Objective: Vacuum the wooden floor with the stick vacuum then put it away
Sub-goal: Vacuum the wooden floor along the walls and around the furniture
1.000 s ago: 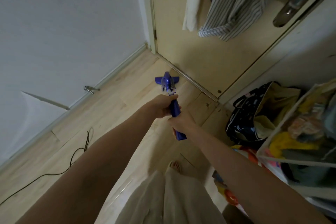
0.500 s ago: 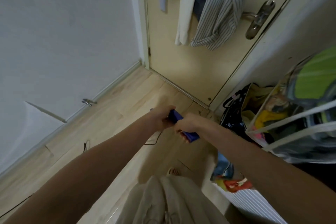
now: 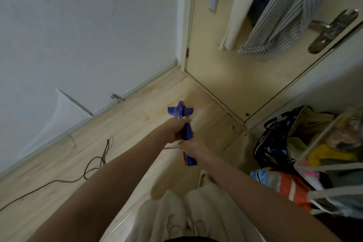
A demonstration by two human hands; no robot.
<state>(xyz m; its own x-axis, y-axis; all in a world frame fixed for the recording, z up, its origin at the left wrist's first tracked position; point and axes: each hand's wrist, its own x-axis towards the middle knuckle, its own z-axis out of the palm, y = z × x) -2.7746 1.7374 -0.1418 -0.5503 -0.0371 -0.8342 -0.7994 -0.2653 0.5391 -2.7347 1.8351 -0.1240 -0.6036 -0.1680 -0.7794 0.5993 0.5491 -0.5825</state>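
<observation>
I look down the blue stick vacuum point(image 3: 187, 133), which points away from me over the light wooden floor point(image 3: 125, 129). Its blue floor head point(image 3: 180, 111) sits on the boards near the door sill. My left hand point(image 3: 174, 130) grips the upper part of the handle. My right hand point(image 3: 191, 148) grips the lower end, closer to me. A black power cord point(image 3: 98, 161) trails in loops over the floor to the left.
A white wall with skirting and a metal door stop point(image 3: 117, 98) runs along the left. A cream door point(image 3: 235, 68) with hanging clothes and a lever handle point(image 3: 332, 29) stands ahead. Bags point(image 3: 275, 143) and a rack of clutter crowd the right side.
The vacuum was pulled back so its head vanished behind my hands, then pushed forward again; the floor head shows near the door sill. Both hands kept their grip.
</observation>
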